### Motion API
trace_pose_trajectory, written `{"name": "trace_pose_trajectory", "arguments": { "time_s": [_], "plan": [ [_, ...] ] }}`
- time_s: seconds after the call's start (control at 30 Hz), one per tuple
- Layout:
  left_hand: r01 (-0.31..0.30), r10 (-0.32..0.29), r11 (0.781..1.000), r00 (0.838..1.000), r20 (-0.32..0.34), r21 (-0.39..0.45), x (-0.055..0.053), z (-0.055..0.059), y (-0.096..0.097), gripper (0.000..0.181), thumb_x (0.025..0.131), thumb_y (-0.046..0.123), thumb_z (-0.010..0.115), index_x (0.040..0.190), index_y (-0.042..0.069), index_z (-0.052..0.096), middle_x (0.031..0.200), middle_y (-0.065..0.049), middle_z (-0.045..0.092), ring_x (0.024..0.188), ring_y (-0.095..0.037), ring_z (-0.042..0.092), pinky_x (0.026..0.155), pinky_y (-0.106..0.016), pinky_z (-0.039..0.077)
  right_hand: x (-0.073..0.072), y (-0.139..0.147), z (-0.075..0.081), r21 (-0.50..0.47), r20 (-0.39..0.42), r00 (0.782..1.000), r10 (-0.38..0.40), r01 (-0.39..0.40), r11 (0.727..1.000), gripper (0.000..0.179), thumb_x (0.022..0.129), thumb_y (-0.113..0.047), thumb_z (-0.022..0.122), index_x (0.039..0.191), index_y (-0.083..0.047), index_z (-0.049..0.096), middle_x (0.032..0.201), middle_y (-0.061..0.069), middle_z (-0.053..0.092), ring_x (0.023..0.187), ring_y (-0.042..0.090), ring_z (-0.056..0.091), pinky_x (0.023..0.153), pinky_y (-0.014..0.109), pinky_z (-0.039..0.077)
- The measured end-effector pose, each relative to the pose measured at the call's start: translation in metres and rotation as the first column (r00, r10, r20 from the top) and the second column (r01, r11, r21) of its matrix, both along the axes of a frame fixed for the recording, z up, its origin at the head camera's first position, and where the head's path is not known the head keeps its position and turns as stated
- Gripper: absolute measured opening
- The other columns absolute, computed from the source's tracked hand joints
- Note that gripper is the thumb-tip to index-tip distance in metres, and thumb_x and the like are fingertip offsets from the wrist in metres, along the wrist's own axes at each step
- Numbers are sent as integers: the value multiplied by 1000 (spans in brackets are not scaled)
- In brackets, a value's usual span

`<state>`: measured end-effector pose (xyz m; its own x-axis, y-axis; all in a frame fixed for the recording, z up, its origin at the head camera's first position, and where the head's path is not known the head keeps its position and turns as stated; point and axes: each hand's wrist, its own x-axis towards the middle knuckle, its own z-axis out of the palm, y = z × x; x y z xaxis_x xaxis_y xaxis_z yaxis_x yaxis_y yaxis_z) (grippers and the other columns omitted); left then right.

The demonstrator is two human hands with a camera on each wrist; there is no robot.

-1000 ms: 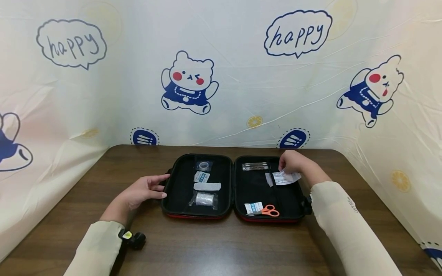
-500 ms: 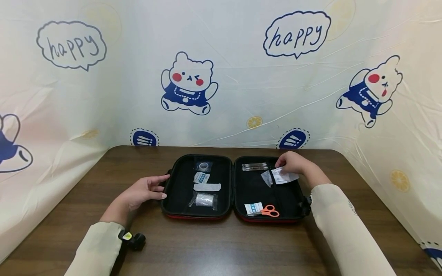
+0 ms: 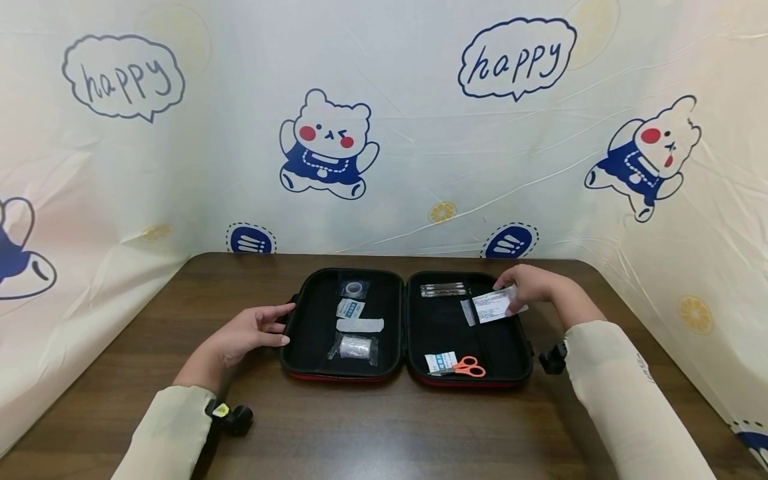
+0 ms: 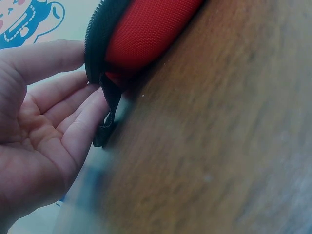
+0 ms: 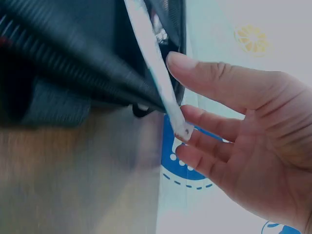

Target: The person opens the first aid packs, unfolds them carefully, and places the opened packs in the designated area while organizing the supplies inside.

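A black-lined zip case with a red outside lies unfolded on the table; its left half [image 3: 312,327] and right half [image 3: 444,333] face up. My left hand [image 3: 252,331] has its fingers extended to the left rim; in the left wrist view the fingertips meet the black zipper edge by a small loop. A flat white printed packet [image 3: 493,305] lies across the right half, its left end passing under a black elastic strap. My right hand [image 3: 531,288] is at the packet's right end, thumb and fingers loosely spread around it in the right wrist view.
The left half holds a tape roll [image 3: 354,289], a small packet [image 3: 351,308], a white strip [image 3: 360,325] and a wrapped bandage roll [image 3: 355,347]. Swab-like sticks [image 3: 443,289], orange-handled scissors [image 3: 470,367] and another packet [image 3: 441,361] lie in the right half. A printed curtain hangs behind the table [image 3: 360,427].
My right hand shifted from above the packet toward its right end, its fingers spreading. The packet slid slightly left, then back right, and more of its printed face shows. The left hand stayed put.
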<state>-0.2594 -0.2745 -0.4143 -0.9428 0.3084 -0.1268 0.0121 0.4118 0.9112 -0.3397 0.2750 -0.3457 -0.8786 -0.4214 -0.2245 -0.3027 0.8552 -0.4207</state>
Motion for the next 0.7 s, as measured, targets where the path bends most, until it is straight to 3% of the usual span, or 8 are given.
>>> {"name": "trace_pose_trajectory", "arguments": {
  "time_s": [0.17, 0.57, 0.7],
  "plan": [
    [-2, 2, 1000, 1000, -1, 0, 0, -1, -1, 77, 84, 13, 77, 149, 2, 37, 151, -27, 33, 125, -39, 50, 103, -47, 43, 1, 2, -1, 37, 25, 1000, 5, -6, 999, 59, 66, -5, 88, 119, 3, 65, 115, 18, 62, 95, 28, 54, 84, 45, 48],
    [7, -7, 1000, 1000, -1, 1, 0, -1, 0, 76, 84, 13, 76, 149, 2, 37, 152, -27, 31, 126, -40, 48, 103, -48, 42, 2, -1, 0, 89, -22, 1000, -19, 21, 996, 41, 68, -8, 87, 106, -1, 72, 104, 12, 66, 86, 25, 54, 77, 41, 49],
    [1, -1, 1000, 1000, -1, 1, 0, 0, 0, 76, 84, 13, 77, 149, 2, 37, 151, -27, 32, 125, -40, 49, 103, -48, 42, 3, -4, 1, 93, -43, 999, 15, -11, 996, 32, 68, -7, 86, 98, -2, 73, 100, 10, 66, 82, 23, 55, 74, 38, 50]
  ]
}}
